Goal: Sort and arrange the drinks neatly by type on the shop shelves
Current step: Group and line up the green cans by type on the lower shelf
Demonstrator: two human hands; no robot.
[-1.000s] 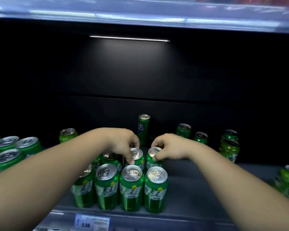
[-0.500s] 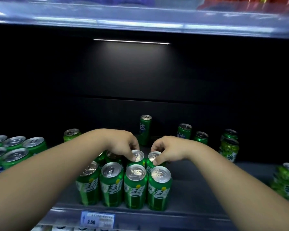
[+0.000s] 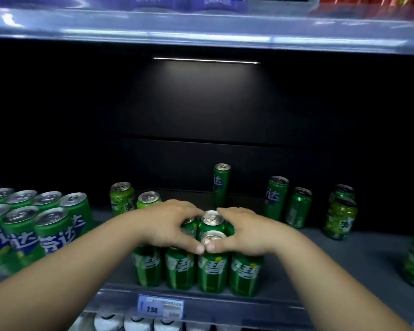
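I see my left hand and right hand cupping the cans at the shelf's near middle, fingers curled round them, thumbs touching. Four front ones read "碧"; seven left cans read "达". Price tag: 2.50.

Cans on shelf (tall can behind)

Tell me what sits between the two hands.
Head view: green cans stand between the left hand and right hand, which cup them.
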